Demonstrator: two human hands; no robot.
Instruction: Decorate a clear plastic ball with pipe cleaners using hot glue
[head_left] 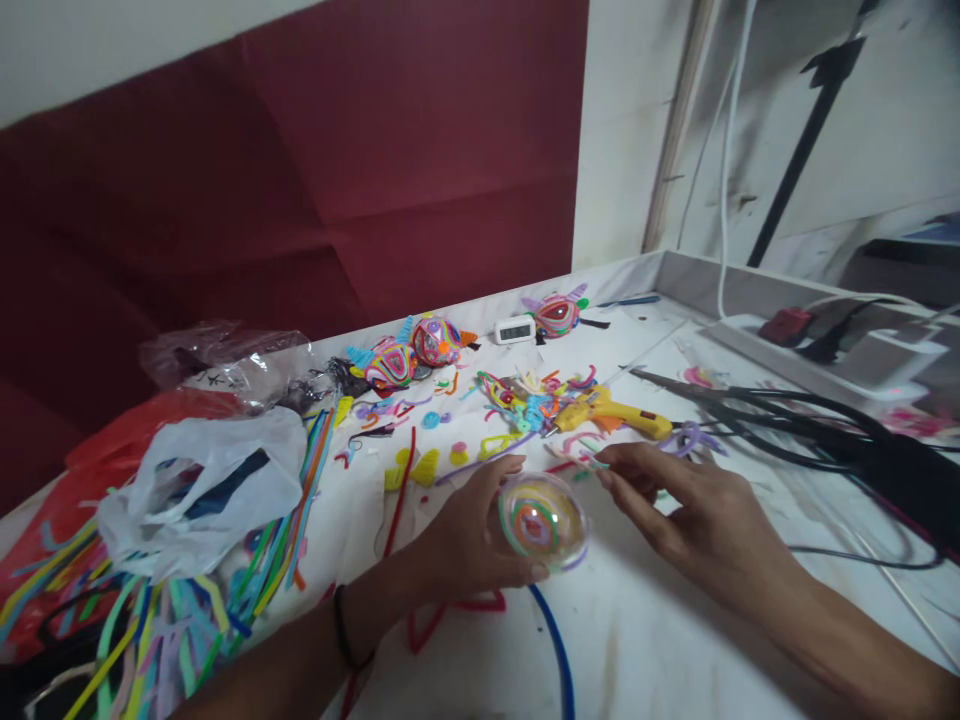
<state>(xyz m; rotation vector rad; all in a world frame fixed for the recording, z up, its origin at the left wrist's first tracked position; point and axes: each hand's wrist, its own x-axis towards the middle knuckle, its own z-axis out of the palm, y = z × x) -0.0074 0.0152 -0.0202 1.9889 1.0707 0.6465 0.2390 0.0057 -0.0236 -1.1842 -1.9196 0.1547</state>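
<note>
My left hand [480,530] is wrapped round the side of a clear ball [544,522] with coloured rings of pipe cleaner on it. To the right of the ball, my right hand [675,500] pinches a small piece at its fingertips, too small to make out; pink and green curled scraps lie just beside them. Behind the hands is a yellow glue gun [619,412] among coloured scraps. A blue strip [555,640] lies below the ball, and a red pipe cleaner [400,490] is left of my left hand.
Decorated balls [436,341] and a small white digital clock [514,330] stand at the back. Pipe cleaners [161,640] and a white plastic bag [217,480] are at left. Scissors [675,385], black cables and a power strip [817,365] lie right.
</note>
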